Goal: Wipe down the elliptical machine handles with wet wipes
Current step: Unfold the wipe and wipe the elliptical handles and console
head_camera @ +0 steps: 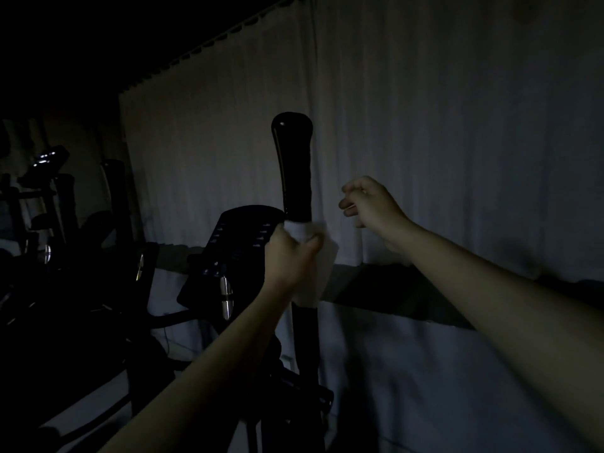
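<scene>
Near the middle of the frame, the handle [292, 165] stands almost upright, a glossy black bar whose rounded top sits above centre and whose shaft runs down past the lower edge of the picture. Its long axis is close to vertical, leaning a little to the left at the top. The left hand [287, 256] is clamped around it about halfway up, with the wipe [313, 266] caught between palm and bar; a white flap hangs loose below and to the right of the fist. Most of the shiny grip lies directly above that fist, and more shaft lies directly below it, so the coming stroke looks like a slide along the bar, up or down, not a sweep sideways. The right hand [367, 202] hangs to the right of the handle at roughly the height of the grip's lower end, clear of it, fingers loosely curled; whether it pinches anything is too dim to tell. Being already on the bar, the left hand is the nearer one and seems to be doing the wiping. Left of the handle and behind it sits the console [243, 246], dark and tilted. Behind everything hangs a pale curtain [441, 132].
</scene>
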### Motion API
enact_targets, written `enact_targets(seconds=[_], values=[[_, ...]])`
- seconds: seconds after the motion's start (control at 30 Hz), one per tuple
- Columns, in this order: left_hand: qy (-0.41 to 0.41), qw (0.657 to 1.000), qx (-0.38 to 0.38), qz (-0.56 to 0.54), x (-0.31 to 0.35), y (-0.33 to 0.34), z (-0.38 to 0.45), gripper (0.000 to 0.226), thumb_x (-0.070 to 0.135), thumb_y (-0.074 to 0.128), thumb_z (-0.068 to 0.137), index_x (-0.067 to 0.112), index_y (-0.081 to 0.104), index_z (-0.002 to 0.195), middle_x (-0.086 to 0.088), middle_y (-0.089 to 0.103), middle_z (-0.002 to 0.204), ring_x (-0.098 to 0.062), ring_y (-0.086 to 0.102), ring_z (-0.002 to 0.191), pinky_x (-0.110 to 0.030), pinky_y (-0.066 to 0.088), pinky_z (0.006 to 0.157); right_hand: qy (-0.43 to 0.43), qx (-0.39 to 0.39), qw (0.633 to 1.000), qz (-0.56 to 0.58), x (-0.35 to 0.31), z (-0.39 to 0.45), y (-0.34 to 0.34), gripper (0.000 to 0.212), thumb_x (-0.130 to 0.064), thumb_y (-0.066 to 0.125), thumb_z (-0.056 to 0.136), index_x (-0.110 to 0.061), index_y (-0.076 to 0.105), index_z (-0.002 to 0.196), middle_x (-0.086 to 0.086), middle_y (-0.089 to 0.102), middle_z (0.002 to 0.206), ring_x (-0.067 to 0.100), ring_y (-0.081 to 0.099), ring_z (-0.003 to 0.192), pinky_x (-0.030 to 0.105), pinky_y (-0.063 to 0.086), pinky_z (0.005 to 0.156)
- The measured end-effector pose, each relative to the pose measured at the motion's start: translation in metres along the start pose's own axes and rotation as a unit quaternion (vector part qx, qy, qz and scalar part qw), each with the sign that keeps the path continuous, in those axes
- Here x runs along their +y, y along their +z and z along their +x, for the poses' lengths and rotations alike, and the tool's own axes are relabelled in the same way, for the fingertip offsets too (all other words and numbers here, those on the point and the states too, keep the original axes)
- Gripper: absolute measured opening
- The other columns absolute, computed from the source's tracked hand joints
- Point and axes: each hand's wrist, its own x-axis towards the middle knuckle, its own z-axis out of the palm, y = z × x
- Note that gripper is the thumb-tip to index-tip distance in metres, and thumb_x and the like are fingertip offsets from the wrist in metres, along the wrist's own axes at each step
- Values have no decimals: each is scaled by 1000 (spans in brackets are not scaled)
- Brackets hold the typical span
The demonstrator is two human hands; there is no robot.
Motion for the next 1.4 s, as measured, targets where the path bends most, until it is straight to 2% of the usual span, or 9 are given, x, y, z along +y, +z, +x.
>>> enact_targets(seconds=[0.13, 0.27, 0.43, 0.67, 0.8, 0.97, 1.1, 1.23, 1.4], values=[[7, 999, 18, -30, 28, -3, 22, 35, 40, 66, 71, 10, 58, 87, -1, 65, 76, -14, 63, 66, -28, 51, 55, -10, 2, 1000, 7, -11, 1, -3, 20, -22, 40, 99, -19, 56, 109, 2, 67, 102, 15, 62, 90, 32, 50, 79], [-13, 1000, 22, -3, 7, 4, -6, 34, 28, 70, 83, 16, 52, 110, 6, 61, 91, -4, 61, 76, -19, 50, 59, -2, 2, 1000, 12, 2, -8, -3, 19, -22, 38, 99, -20, 55, 108, 2, 66, 100, 13, 61, 87, 28, 48, 74], [-35, 999, 6, -8, -23, 8, -33, 35, 24, 71, 81, 13, 58, 111, 4, 67, 95, 1, 62, 76, -5, 43, 50, 32, 2, 999, 5, 33, -19, -2, 19, -20, 38, 99, -19, 56, 106, 1, 66, 97, 15, 61, 88, 27, 45, 74], [18, 1000, 9, -9, 10, -3, 4, 29, 26, 69, 83, 6, 61, 102, -5, 68, 83, -17, 68, 70, -30, 56, 57, 20, -22, 999, -17, 35, -19, 1, 20, -24, 40, 101, -18, 57, 110, 1, 66, 100, 14, 61, 91, 29, 48, 79], [-11, 1000, 13, 2, -7, 4, -20, 38, 26, 70, 84, 11, 54, 115, 0, 66, 94, -9, 66, 77, -16, 49, 55, 2, -28, 999, -42, 37, -22, 3, 20, -21, 43, 98, -20, 57, 111, -3, 64, 100, 12, 61, 95, 25, 45, 74], [-38, 999, -19, -11, -41, 8, -59, 24, 18, 72, 83, 21, 56, 101, 12, 65, 85, 11, 63, 69, -7, 46, 54, -22, -55, 989, -137, 46, -36, -1, 21, -25, 43, 99, -20, 55, 115, -2, 63, 108, 18, 61, 99, 36, 50, 90], [-16, 1000, -8, 10, -20, 0, -23, 38, 30, 72, 80, 9, 61, 109, -1, 69, 95, -10, 68, 82, -18, 48, 59, -61, -77, 969, -229, 43, -39, -14, 22, -31, 42, 102, -19, 53, 117, -3, 60, 115, 17, 62, 93, 40, 52, 88], [-7, 1000, 20, -13, 4, 2, -1, 43, 40, 65, 73, 6, 60, 99, -2, 66, 82, -24, 69, 77, -25, 45, 54, -73, -73, 961, -258, 43, -39, -21, 23, -33, 42, 101, -20, 53, 117, 0, 61, 119, 19, 59, 103, 43, 50, 92], [-51, 999, 11, -11, -34, 12, -49, 35, 23, 70, 84, 17, 56, 116, 15, 61, 86, 7, 59, 71, -6, 44, 52, -58, -74, 961, -260, 57, -49, -16, 20, -31, 44, 100, -19, 53, 114, 1, 63, 117, 19, 60, 101, 42, 51, 92]])
